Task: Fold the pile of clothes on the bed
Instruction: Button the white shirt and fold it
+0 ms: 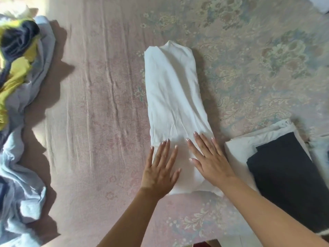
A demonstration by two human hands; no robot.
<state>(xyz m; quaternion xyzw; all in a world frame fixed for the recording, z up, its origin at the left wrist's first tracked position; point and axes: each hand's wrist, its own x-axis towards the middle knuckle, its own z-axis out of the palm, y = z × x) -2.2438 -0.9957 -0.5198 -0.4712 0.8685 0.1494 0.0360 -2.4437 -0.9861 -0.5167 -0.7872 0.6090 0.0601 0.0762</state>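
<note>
- The fingers (pixel 164 150) of the left hand (pixel 160 172) are straight and a little spread; they press flat on the near end of the white garment (pixel 171 90) and grip nothing.
- The right hand (pixel 207 157) lies just beside it on the same end, also flat, palm down, holding nothing.
- The white garment is already folded into a long narrow strip on the bed (pixel 99 104), running away from the hands.
- Right of the garment, near its close end, a folded black piece (pixel 288 170) sits on a folded white piece (pixel 238 145).
- Well to the left of the garment is the unfolded pile (pixel 19 72): yellow, dark and pale blue cloth.
- Risk, as I judge it: the fabric seems thin, so if the hands slide while smoothing, the inner folds can shift and the strip can open or wrinkle before the next fold.
</note>
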